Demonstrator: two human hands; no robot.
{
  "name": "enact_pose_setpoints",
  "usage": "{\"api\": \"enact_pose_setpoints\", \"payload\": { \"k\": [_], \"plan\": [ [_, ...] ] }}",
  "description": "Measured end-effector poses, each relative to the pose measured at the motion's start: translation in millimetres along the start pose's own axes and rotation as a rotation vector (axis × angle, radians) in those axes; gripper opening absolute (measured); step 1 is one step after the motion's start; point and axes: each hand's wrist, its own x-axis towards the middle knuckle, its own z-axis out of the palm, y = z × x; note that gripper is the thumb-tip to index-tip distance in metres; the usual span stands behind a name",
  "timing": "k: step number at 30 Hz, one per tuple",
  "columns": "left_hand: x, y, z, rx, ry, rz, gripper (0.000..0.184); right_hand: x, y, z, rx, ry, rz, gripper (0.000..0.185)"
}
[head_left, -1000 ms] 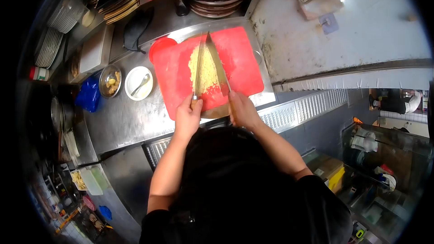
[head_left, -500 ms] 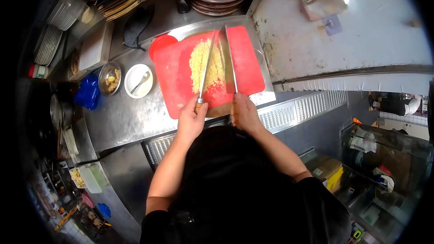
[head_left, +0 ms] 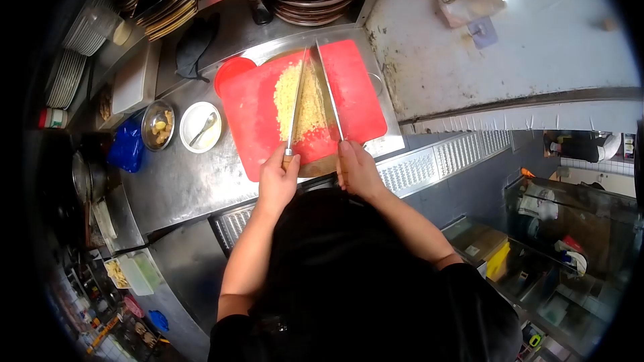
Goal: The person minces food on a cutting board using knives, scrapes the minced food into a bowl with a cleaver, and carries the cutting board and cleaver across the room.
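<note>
A heap of pale yellow minced food, possibly garlic, is spread over a red cutting board. My left hand is closed around the wooden handle of one cleaver, whose blade points away from me across the heap. In my right hand is a second cleaver, its blade along the heap's right side. The two blades come near each other at their far ends and spread apart toward my hands. Whether their edges touch the board is unclear.
Left of the board are a white bowl with a spoon, a metal bowl of yellowish pieces and a blue plastic bag. A red round container sits partly behind the board. Stacked plates fill the shelf beyond.
Both cleavers have shifted a little left over the board, and their far ends are closer together. The whole view has also moved slightly.
</note>
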Motion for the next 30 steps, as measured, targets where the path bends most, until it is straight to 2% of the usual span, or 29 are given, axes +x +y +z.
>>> {"api": "enact_pose_setpoints", "payload": {
  "k": [2,4,7,10,13,14,17,19,22,26,29,30],
  "plan": [
    [-0.7,-14.0,-0.3,0.013,0.011,-0.001,0.039,8.6,5.9,-1.5,-0.046,-0.020,0.022,0.042],
    [-0.8,2.5,-7.9,0.004,-0.003,-0.043,0.039,-1.2,-10.5,1.1,0.000,-0.016,0.049,0.041],
    [-6.1,-9.2,-7.2,0.028,0.072,0.093,0.039,-1.8,-3.2,4.3,0.015,-0.018,0.010,0.041],
    [2.0,-15.1,-10.0,-0.016,0.009,-0.104,0.039,1.4,-3.0,6.2,-0.014,-0.025,0.046,0.042],
    [-9.5,7.5,-18.7,-0.023,0.033,-0.071,0.039,-5.6,-7.8,7.4,-0.023,-0.028,0.010,0.042],
    [-7.4,-1.8,-17.2,-0.018,0.041,-0.066,0.038,-7.7,-7.4,9.8,-0.016,-0.031,-0.022,0.042],
    [-5.4,-22.5,-13.1,-0.012,0.054,-0.065,0.036,1.9,-7.3,9.1,-0.082,-0.066,0.088,0.042],
    [-7.0,-6.3,-17.2,-0.036,0.067,-0.077,0.034,-4.0,-11.2,11.9,-0.044,-0.044,0.058,0.042],
    [-8.6,-18.7,-13.4,-0.030,0.071,-0.023,0.034,-1.9,-0.9,13.6,-0.060,-0.048,0.025,0.043],
    [-8.9,11.6,-26.0,-0.145,-0.009,-0.275,0.032,1.3,-12.0,6.6,-0.123,-0.073,0.129,0.043],
    [-9.8,0.3,-39.0,-0.021,0.035,-0.076,0.031,-6.5,-16.1,1.9,-0.044,-0.022,0.104,0.048],
    [-10.3,2.1,-45.1,-0.003,0.041,-0.096,0.033,-7.3,-15.4,-0.7,-0.023,-0.007,0.090,0.047]
  ]
}}
